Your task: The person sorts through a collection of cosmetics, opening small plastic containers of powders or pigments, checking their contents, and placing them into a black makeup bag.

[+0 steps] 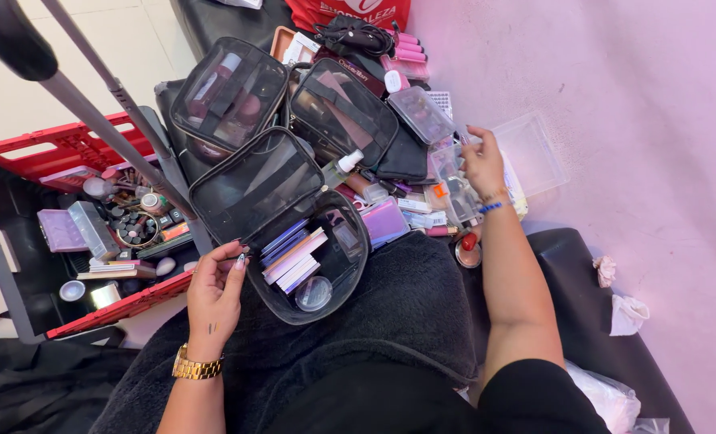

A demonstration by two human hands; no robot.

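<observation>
Black mesh pouch is lying open on the lap, so its cards are showing; left hand is pinching its rim, steadying it. Right hand is gripping a clear box among the clutter.

A black pouch with a glossy clear plastic lid sits on a matt, fuzzy dark towel. A clear hard plastic box looks smooth and shiny. The crate is red plastic. A watch is polished gold-coloured metal.
</observation>
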